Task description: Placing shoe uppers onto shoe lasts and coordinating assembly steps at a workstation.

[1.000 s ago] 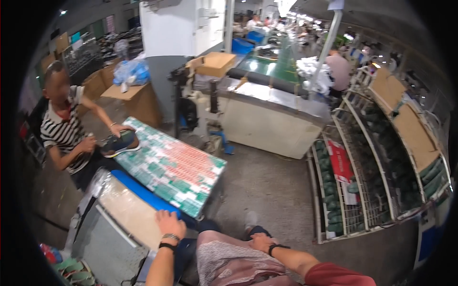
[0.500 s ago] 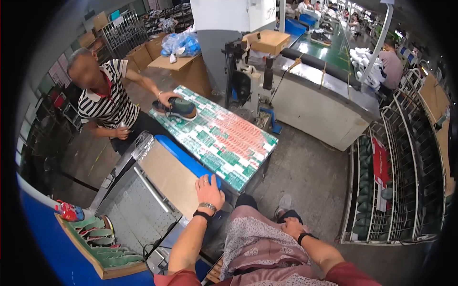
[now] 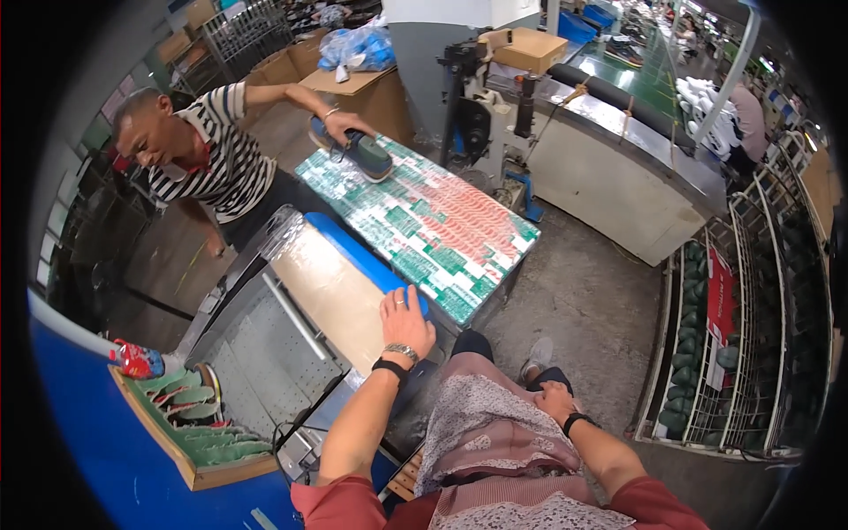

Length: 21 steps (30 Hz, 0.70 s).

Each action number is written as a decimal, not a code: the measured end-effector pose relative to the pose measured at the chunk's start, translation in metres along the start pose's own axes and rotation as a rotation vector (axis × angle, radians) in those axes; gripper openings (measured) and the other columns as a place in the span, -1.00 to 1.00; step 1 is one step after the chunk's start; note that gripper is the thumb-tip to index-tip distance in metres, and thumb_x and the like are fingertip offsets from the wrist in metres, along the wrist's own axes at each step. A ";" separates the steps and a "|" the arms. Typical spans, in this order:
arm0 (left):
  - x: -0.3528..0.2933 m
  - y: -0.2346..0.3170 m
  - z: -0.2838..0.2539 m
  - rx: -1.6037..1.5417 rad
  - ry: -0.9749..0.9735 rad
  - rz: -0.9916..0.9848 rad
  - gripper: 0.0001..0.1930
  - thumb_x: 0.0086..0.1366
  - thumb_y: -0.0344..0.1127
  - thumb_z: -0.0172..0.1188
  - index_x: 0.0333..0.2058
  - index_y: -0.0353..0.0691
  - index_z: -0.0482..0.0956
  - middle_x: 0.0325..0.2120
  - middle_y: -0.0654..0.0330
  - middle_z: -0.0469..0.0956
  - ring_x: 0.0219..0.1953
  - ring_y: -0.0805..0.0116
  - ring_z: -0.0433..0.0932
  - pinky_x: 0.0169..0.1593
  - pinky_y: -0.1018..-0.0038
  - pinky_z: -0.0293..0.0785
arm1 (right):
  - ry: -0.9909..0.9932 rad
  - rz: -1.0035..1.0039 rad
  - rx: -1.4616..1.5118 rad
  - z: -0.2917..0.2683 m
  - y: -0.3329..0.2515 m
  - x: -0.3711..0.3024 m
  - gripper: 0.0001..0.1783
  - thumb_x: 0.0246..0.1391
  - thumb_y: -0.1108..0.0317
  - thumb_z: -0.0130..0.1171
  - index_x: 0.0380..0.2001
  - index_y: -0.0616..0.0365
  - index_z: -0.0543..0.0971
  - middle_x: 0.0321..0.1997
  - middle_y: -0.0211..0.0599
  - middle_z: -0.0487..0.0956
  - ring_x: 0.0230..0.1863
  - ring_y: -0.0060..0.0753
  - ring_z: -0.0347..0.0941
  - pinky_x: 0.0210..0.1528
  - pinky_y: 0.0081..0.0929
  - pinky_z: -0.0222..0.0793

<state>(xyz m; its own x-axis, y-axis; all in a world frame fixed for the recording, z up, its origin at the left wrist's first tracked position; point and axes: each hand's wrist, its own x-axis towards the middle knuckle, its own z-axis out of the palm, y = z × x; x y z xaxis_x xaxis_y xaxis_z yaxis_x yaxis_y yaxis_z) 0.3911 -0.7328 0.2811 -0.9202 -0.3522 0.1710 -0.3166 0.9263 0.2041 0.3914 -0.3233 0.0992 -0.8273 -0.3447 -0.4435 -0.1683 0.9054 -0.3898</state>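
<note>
My left hand (image 3: 406, 321) lies with its fingers outstretched on the near end of a tan board (image 3: 322, 274), beside the board's blue padded edge (image 3: 362, 256). It holds nothing. My right hand (image 3: 555, 403) rests loosely on my thigh beside my patterned apron (image 3: 495, 415), its fingers partly spread. Across the table, a person in a striped shirt (image 3: 225, 159) has one hand on dark footwear (image 3: 371, 161), at the far end of a low table with a green, white and red patterned top (image 3: 433, 225). Whether that is one shoe or a pair is hard to tell.
Left of me, a grey perforated machine bed (image 3: 256, 340) adjoins a wooden-edged tray (image 3: 177, 442) of green shoe pieces. A wire rack (image 3: 724, 353) with dark green pieces stands right. Ahead are a black-and-white machine (image 3: 481, 115) and a conveyor (image 3: 618, 79).
The scene has shifted slightly right in view. The other person leans lower, their free hand has dropped, and the footwear has turned. My hands keep their places.
</note>
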 end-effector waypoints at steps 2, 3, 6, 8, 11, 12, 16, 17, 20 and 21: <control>0.001 -0.001 0.002 -0.117 0.032 0.002 -0.25 0.03 -0.26 0.22 0.23 -0.46 0.33 0.15 -0.26 0.37 0.28 -0.23 0.27 0.39 -0.06 0.09 | 0.012 -0.021 -0.027 0.005 0.005 0.005 -0.40 0.08 0.04 0.19 0.12 0.20 0.60 0.29 0.04 0.50 0.37 0.06 0.32 0.44 -0.16 0.19; 0.000 -0.002 0.003 -0.100 -0.022 -0.027 -0.24 0.02 -0.24 0.24 0.22 -0.46 0.32 0.15 -0.25 0.38 0.28 -0.22 0.27 0.39 -0.05 0.11 | 0.006 -0.038 -0.032 0.007 0.008 0.007 -0.39 0.09 0.01 0.14 0.13 0.12 0.61 0.28 0.02 0.51 0.36 0.07 0.33 0.42 -0.09 0.23; -0.003 -0.005 0.007 -0.055 0.015 -0.031 -0.20 0.01 -0.21 0.26 0.24 -0.46 0.30 0.15 -0.25 0.38 0.29 -0.22 0.27 0.41 -0.03 0.09 | 0.027 -0.091 0.022 0.008 0.011 0.010 -0.45 0.07 0.14 0.18 0.07 0.24 0.62 0.20 0.06 0.56 0.28 0.08 0.40 0.37 -0.11 0.27; -0.004 -0.006 0.010 0.003 0.066 -0.010 -0.18 0.03 -0.19 0.25 0.27 -0.45 0.28 0.18 -0.25 0.36 0.31 -0.22 0.24 0.43 -0.03 0.07 | 0.017 -0.130 -0.018 0.005 0.010 0.010 -0.47 0.07 0.18 0.17 0.04 0.32 0.62 0.15 0.11 0.57 0.26 0.10 0.41 0.34 -0.11 0.27; -0.005 -0.008 0.012 -0.024 0.048 -0.018 -0.17 0.03 -0.20 0.25 0.29 -0.45 0.27 0.22 -0.25 0.32 0.33 -0.22 0.22 0.44 -0.04 0.05 | -0.006 -0.087 0.015 0.001 0.004 0.006 -0.46 0.08 0.18 0.15 0.07 0.31 0.60 0.20 0.09 0.55 0.30 0.08 0.38 0.37 -0.13 0.26; -0.005 -0.007 0.012 -0.037 0.053 -0.022 -0.17 0.03 -0.20 0.25 0.29 -0.44 0.27 0.23 -0.25 0.32 0.33 -0.21 0.22 0.43 -0.04 0.05 | -0.001 -0.055 0.017 0.000 0.002 0.005 -0.45 0.09 0.17 0.14 0.09 0.29 0.60 0.22 0.08 0.54 0.31 0.08 0.36 0.38 -0.13 0.25; -0.003 -0.005 0.009 -0.023 0.064 -0.004 -0.18 0.05 -0.20 0.27 0.28 -0.45 0.27 0.19 -0.23 0.33 0.30 -0.20 0.24 0.40 -0.07 0.06 | -0.036 -0.032 -0.039 -0.006 -0.004 0.000 -0.41 0.11 0.08 0.11 0.15 0.18 0.58 0.29 0.06 0.49 0.37 0.11 0.31 0.43 -0.12 0.21; -0.003 -0.004 0.009 -0.036 0.053 0.008 -0.18 0.05 -0.20 0.27 0.28 -0.45 0.27 0.19 -0.23 0.33 0.30 -0.20 0.24 0.40 -0.07 0.06 | -0.043 -0.024 -0.019 -0.008 -0.005 0.000 -0.41 0.11 0.08 0.11 0.15 0.17 0.58 0.31 0.06 0.48 0.38 0.10 0.30 0.43 -0.11 0.21; -0.003 -0.005 0.007 -0.024 0.052 0.020 -0.18 0.04 -0.22 0.29 0.27 -0.46 0.27 0.17 -0.21 0.33 0.29 -0.19 0.23 0.40 -0.05 0.05 | -0.053 0.003 0.009 -0.013 -0.009 -0.003 -0.38 0.10 0.06 0.13 0.17 0.20 0.57 0.33 0.09 0.46 0.41 0.11 0.27 0.46 -0.13 0.18; -0.003 -0.005 0.007 -0.026 0.059 0.020 -0.18 0.04 -0.23 0.29 0.27 -0.46 0.27 0.16 -0.21 0.33 0.29 -0.19 0.22 0.41 -0.04 0.04 | -0.058 0.023 0.009 -0.015 -0.010 -0.004 -0.36 0.10 0.06 0.15 0.18 0.23 0.56 0.33 0.12 0.45 0.43 0.12 0.26 0.48 -0.15 0.16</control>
<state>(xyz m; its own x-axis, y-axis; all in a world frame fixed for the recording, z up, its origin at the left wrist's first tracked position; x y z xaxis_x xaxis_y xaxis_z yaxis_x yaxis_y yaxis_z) 0.3943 -0.7353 0.2726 -0.9110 -0.3412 0.2317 -0.2911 0.9299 0.2250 0.3882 -0.3277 0.1167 -0.7983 -0.3375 -0.4987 -0.1442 0.9112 -0.3858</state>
